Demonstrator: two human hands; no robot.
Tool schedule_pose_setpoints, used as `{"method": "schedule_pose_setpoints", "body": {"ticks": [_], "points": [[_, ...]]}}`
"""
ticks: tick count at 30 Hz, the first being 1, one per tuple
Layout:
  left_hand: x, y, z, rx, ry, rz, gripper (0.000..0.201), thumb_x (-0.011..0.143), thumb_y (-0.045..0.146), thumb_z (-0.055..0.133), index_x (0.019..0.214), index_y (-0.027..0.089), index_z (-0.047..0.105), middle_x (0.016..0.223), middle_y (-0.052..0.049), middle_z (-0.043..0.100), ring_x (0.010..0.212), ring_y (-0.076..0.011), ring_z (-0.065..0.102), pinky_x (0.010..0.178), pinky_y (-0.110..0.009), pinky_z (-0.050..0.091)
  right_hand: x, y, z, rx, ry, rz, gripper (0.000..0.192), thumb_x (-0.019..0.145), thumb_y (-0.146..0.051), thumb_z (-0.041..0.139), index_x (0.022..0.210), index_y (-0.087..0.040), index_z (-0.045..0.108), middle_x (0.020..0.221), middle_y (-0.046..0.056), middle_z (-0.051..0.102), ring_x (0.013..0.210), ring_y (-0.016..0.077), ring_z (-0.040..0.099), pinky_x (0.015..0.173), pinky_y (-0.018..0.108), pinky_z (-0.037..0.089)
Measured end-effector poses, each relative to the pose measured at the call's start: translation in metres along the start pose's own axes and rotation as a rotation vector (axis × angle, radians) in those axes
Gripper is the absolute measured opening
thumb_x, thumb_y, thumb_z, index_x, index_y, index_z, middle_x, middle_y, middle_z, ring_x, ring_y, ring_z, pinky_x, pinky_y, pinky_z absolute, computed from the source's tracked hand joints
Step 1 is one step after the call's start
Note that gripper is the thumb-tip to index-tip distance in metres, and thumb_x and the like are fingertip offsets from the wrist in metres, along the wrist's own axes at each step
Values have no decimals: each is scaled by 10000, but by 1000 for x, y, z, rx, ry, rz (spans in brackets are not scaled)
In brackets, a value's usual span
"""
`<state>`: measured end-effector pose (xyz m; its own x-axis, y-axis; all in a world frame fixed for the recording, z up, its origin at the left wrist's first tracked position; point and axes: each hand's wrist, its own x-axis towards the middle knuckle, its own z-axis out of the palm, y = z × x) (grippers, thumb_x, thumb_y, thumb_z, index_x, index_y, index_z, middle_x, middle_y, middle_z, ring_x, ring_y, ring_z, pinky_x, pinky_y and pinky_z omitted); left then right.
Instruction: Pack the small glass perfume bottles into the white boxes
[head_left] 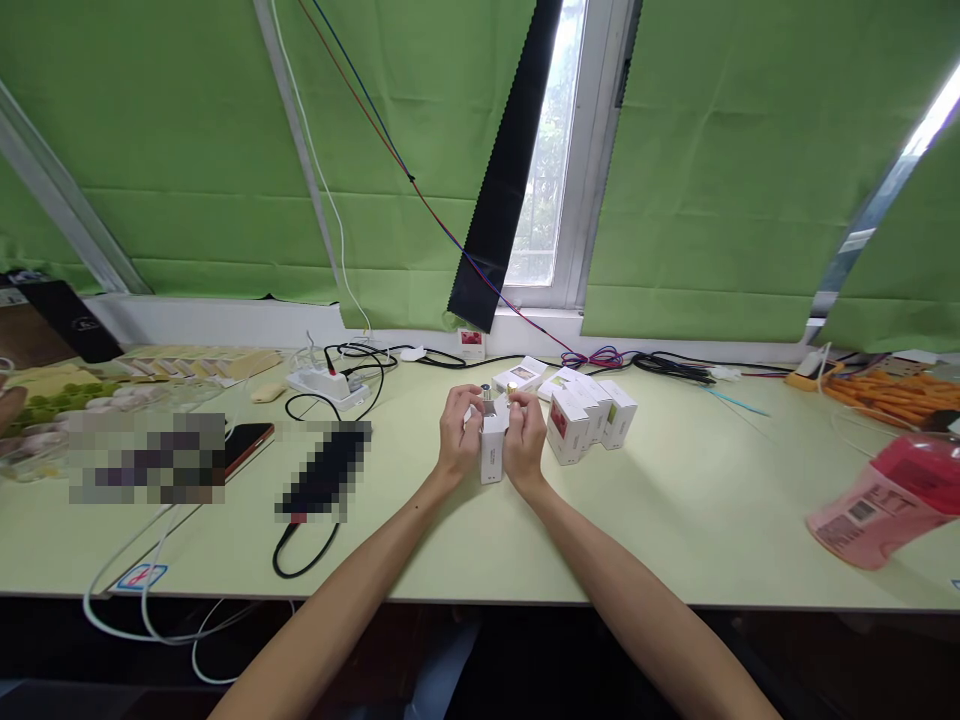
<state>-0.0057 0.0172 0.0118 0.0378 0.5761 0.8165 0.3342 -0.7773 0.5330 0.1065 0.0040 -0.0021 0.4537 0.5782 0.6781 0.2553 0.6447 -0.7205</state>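
A small white box (492, 457) stands upright on the table between my two hands. My left hand (459, 432) is closed on its left side, with the thumb against it. From the other side my right hand (525, 436) grips the box near its top, fingers bent. The top of the box looks open, though fingers cover part of it. Two small shiny metallic tips (511, 388) show just behind the fingers; their kind is too small to tell. Right of my right hand, several white boxes with picture labels (570, 428) stand close together, one lying behind them.
Left of my arms lie a blurred-out dark device (326, 470) with a black cable, a phone (247, 450) and a white power strip (328, 385). A pink bottle (877, 500) stands at the right. Black cables (667, 366) run along the wall. Orange sticks (892, 400) lie far right.
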Motion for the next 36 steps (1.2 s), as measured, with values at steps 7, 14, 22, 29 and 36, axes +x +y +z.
{"method": "schedule_pose_setpoints", "body": {"ticks": [7, 14, 22, 29, 36], "points": [[5, -4, -3, -58, -23, -124, 72, 807, 185, 509, 833, 222, 565, 1130, -80, 636, 1105, -278, 648, 953, -462, 535, 1, 2, 0, 5, 3, 12, 241, 995, -363, 390, 987, -214, 579, 947, 65, 676, 891, 212, 614, 803, 347, 478], [3, -8, -2, -20, -115, -159, 187, 869, 337, 603, 1017, 226, 577, 1169, -91, 639, 1134, -278, 623, 1003, -472, 502, 2, -3, -2, 16, 12, 23, 248, 1002, -379, 401, 974, -211, 581, 916, 56, 663, 880, 207, 608, 798, 339, 472], [4, -8, -5, 3, -259, -152, 375, 908, 453, 618, 1192, 218, 546, 1218, -102, 636, 1134, -268, 625, 970, -431, 517, 4, -5, -5, 70, -63, 4, 309, 1004, -392, 400, 952, -209, 643, 963, 59, 665, 934, 209, 616, 858, 351, 482], [3, -12, -4, 0, -245, -126, 399, 917, 485, 606, 1221, 235, 540, 1242, -101, 634, 1153, -277, 619, 971, -439, 518, 6, -5, -7, 101, -146, 36, 429, 1012, -424, 387, 932, -195, 741, 950, 62, 614, 925, 213, 621, 853, 357, 497], [3, -11, -5, -56, -212, -64, 433, 929, 539, 606, 1251, 260, 531, 1244, -111, 615, 1160, -279, 613, 1008, -463, 509, 5, -3, -5, 102, -199, 26, 481, 1017, -421, 373, 872, -187, 767, 910, 60, 622, 902, 213, 627, 870, 367, 491]]}}
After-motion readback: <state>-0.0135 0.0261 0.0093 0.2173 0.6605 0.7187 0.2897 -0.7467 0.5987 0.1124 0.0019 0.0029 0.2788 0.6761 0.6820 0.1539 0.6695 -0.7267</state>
